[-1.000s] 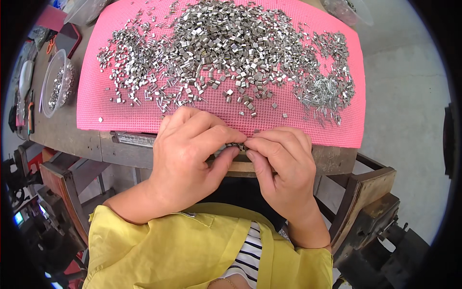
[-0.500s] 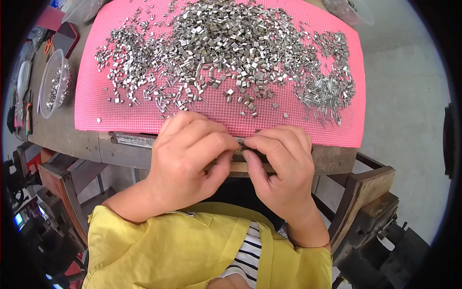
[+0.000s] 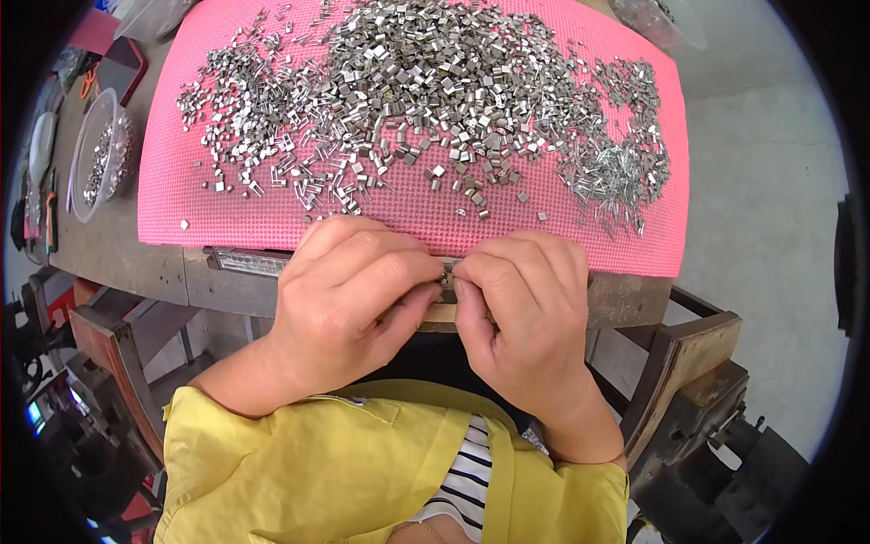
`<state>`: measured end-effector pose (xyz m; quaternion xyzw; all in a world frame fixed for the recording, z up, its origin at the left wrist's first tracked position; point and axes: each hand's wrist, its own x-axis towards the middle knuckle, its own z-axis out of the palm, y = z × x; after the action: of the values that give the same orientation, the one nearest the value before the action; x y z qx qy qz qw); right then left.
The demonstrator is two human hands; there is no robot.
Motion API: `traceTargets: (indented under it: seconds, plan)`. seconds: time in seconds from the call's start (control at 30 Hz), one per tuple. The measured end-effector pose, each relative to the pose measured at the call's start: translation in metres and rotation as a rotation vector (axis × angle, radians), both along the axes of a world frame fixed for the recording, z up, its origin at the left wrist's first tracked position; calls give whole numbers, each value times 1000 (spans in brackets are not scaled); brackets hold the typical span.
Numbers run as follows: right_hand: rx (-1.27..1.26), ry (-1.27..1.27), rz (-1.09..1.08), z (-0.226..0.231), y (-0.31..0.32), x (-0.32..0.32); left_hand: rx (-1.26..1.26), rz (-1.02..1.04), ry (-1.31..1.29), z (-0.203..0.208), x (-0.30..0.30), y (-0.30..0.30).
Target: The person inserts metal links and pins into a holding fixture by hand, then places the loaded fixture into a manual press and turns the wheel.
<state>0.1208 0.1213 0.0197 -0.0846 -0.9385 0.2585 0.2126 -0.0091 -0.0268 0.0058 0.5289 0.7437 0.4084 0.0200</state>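
My left hand [image 3: 349,295] and my right hand [image 3: 528,308] meet at the table's near edge, fingertips almost touching. Both are closed in a pinch, thumb against forefinger. Between the fingertips a bit of a small dark metallic piece [image 3: 447,275] shows; its kind is hidden by the fingers. Under the hands runs a long narrow metal bar [image 3: 258,263] along the edge, mostly covered by them. Just beyond lies a pink textured mat [image 3: 240,216] bearing a wide heap of small silvery metal pieces [image 3: 435,72], some square blocks, some thin pins.
A clear plastic tub [image 3: 78,172] with more metal pieces stands left of the mat. Orange-handled scissors [image 3: 89,82] lie farther back. Another clear container [image 3: 666,23] is at the far right. Wooden frame parts [image 3: 684,381] flank me below the worn tabletop [image 3: 118,240].
My right fingers have drawn slightly left and curled in closer to the left fingertips. My left hand has shifted a little left. The heap looks the same.
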Motion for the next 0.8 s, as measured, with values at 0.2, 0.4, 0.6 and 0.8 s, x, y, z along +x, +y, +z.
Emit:
traceTargets:
  seconds: [0.2,0.4,0.6,0.8]
  plan:
    - [57,-16,24,3,-4,-4,27,-84,169,1,-2,-6]
    - [101,-26,41,3,-7,-7,60,-85,83,-3,-6,-8]
    - [373,-54,-4,-4,-17,-12,11,-36,-12,15,-21,-3]
    - [213,-32,-9,6,-4,-4,-67,27,96,18,-50,23]
